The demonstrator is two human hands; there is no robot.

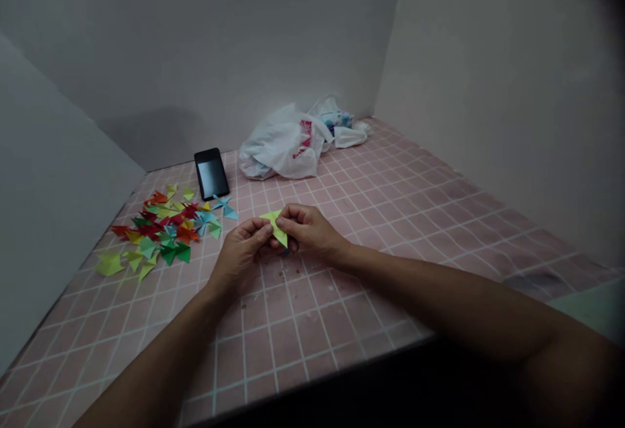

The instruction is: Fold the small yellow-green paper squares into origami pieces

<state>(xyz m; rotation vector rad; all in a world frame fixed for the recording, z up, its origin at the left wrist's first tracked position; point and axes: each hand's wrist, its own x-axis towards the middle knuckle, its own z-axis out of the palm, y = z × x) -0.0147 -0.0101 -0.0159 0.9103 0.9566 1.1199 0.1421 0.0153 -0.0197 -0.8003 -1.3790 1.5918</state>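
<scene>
A small yellow-green piece of folded paper (279,229) is held between both hands above the table. My left hand (244,240) pinches its left side, thumb on top. My right hand (310,229) grips the right side, also with the thumb on the front face. The fingers behind the paper are partly hidden. To the left of my hands lies a loose pile of folded paper pieces (168,226) in red, orange, yellow, green and blue.
A black phone (213,174) is behind the pile. White plastic bags (288,144) stand at the back, near the wall. Pink checked cloth (390,219) covers the table, whose front edge is close to my arms. Walls rise at the left, back and right.
</scene>
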